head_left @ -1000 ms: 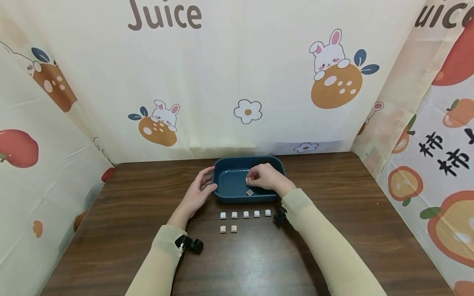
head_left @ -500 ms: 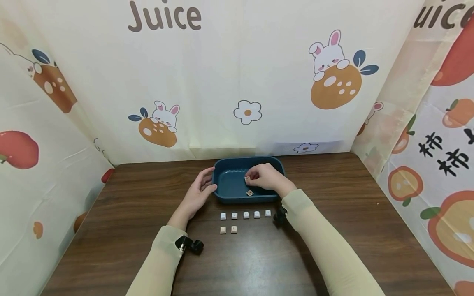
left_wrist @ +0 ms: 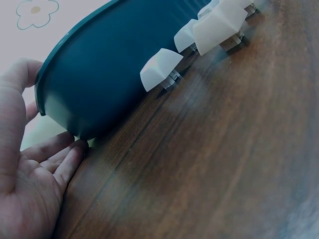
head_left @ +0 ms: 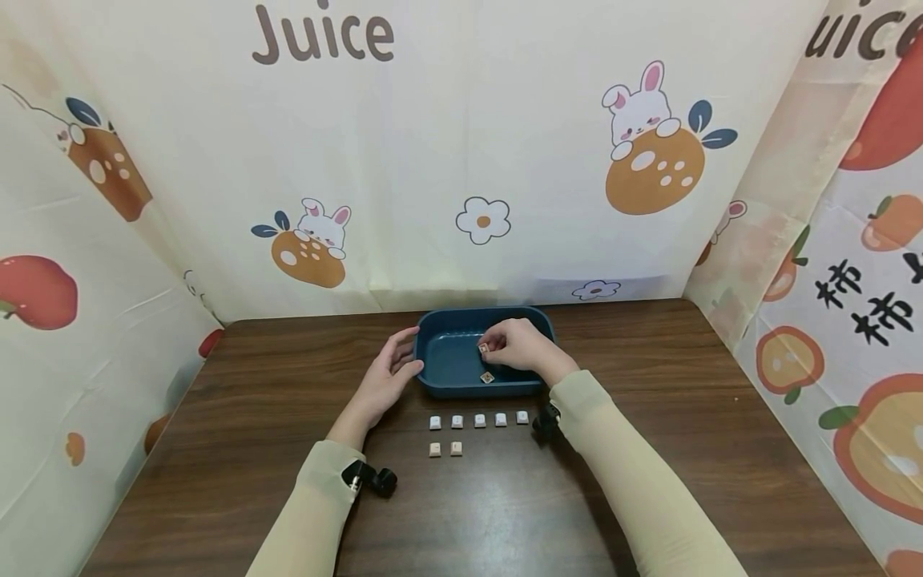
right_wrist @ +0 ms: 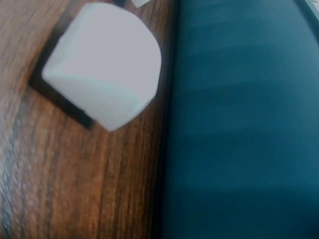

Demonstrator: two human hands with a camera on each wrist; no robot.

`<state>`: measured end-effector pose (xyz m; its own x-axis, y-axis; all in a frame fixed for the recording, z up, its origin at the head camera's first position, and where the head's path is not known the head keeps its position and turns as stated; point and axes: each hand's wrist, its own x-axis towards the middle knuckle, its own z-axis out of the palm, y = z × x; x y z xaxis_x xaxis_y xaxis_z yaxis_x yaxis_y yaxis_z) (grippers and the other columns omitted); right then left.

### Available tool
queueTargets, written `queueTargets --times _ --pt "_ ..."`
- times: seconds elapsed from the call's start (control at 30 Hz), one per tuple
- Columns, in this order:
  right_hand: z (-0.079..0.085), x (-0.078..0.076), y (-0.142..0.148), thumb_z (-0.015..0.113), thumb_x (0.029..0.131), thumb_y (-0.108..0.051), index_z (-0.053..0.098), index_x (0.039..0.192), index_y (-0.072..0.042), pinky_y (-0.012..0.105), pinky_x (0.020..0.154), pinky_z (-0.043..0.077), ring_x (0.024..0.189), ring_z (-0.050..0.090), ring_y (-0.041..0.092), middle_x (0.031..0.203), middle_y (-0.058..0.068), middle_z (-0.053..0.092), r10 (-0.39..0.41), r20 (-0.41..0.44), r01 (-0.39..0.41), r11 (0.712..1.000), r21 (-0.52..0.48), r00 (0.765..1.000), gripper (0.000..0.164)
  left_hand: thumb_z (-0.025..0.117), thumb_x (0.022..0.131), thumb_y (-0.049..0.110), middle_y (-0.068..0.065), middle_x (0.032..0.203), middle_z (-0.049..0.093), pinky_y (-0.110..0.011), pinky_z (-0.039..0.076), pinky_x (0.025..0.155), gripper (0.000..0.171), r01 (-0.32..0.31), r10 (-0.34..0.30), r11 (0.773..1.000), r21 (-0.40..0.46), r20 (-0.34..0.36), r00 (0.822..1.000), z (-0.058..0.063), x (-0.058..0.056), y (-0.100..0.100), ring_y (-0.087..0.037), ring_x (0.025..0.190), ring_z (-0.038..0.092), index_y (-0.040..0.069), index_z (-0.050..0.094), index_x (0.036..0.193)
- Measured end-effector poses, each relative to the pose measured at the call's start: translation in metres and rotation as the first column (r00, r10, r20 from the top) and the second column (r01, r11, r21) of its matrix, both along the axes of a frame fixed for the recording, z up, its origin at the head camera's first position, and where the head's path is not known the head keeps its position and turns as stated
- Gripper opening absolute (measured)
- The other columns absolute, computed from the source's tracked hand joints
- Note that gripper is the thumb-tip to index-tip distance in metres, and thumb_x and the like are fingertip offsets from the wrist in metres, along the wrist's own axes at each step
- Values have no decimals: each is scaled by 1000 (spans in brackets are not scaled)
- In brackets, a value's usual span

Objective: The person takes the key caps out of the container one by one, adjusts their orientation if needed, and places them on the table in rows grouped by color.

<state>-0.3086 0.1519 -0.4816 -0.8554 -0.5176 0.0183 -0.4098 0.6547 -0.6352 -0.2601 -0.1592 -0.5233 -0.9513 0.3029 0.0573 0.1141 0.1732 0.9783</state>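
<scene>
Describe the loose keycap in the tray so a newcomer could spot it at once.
On the brown table, find the blue tray. Inside, by its near side, lies the keycap, turned cornerwise. Unlike its neighbour, pinched by the right hand, it is unheld.

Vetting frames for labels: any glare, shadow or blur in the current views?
Head: pale glare on the tabletop, a dark shadow beside the right sleeve; left wrist: hazy bright patches on the tabletop; right wrist: generally soft, nearest white keycap almost featureless.

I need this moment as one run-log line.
left hand: touches tray; right hand: pinches keycap; in tray: loose keycap; on table: seven keycaps
</scene>
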Motion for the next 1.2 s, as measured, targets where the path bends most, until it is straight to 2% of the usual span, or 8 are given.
queueTargets --times 0.17,0.3,0.4,0.77,0.9,1.03,1.2 --pt "-1 -2 0 76 99 -10 75 128 -10 34 75 55 76 61 15 87 -2 67 -11 -1 11 999 -32 1000 29 62 111 15 -18 165 48 -58 40 123 62 -6 6 1000 -10 1 1000 0 1 0 -38 152 48 29 40 167" --pt "-2 -2 0 77 97 -8 70 118 -12 35 74 54 74 59 17 86 0 64 -12 4 13 998 -68 1000 23 62 112 15 -19 166 47 -58 39 124 62 -5 5 1000 -12 0 1000 0 1 -1 -39 152 47 28 39 168" --pt "-2 -3 0 77 96 -7 72 113 -12 35 74 54 74 60 17 87 0 64 1 -1 -1 998 -64 1000 18 62 112 15 -19 166 47 -58 39 124 62 -5 5 1000 -10 0 1000 0 1 -1 -39 153 47 28 39 168" --pt "0 -2 -1 78 97 -13 79 112 -9 34 79 58 81 64 15 94 -1 69 -19 17 20 999 -46 1000 15 63 111 15 -17 165 49 -57 40 124 61 -8 8 1000 -10 -2 1000 0 1 -1 -37 152 47 30 41 166" --pt "0 -2 -1 79 100 -15 80 115 -9 36 86 62 90 70 15 100 -1 75 -18 19 18 999 -50 1000 16 63 111 16 -16 164 49 -57 40 124 60 -7 7 1000 -7 -2 1000 1 1 0 -37 152 48 32 42 165" --pt "0 -1 -1 80 101 -15 80 115 -10 40 94 63 100 75 16 108 0 79 -16 32 18 998 -59 999 15 63 111 16 -18 165 49 -58 40 123 61 -1 1 1000 -2 1 1000 1 1 -1 -38 152 48 30 41 167" --pt "2 0 1 81 100 -13 78 112 -10 40 93 64 99 77 16 107 1 80 -38 38 41 995 -94 999 13 64 111 16 -19 166 47 -60 39 124 62 3 -3 1000 5 4 1000 1 1 0 -40 152 47 28 40 167"
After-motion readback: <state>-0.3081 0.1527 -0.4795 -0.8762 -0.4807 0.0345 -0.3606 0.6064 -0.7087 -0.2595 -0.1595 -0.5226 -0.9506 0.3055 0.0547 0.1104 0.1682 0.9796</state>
